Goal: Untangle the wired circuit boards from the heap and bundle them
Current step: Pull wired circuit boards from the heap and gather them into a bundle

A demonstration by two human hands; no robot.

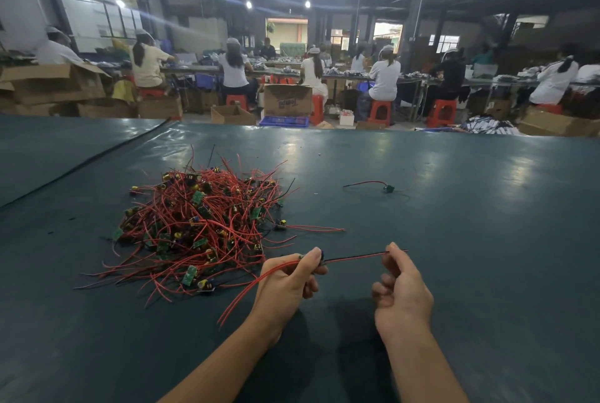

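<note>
Left hand [285, 285], right hand [402, 292] pinch one wired board [357, 257] beside one heap [201, 224].

Bare forearms lead to the left hand [287, 285] and right hand [402, 292], nails seemingly cut short.

The circuit board [320, 259] gripped in the left hand [289, 282] is almost wholly covered by thumb and fingers; only a dark sliver shows. Where the right hand [402, 292] pinches the wire pair [360, 256], the contact itself is hidden (its curled lower fingers are also slightly blurred). Boards deep in the heap [201, 221] lie buried under red wires. The lone board [388, 188] farther off is too small to read. Both forearms and the counter [487, 240] run off the bottom edge.
</note>
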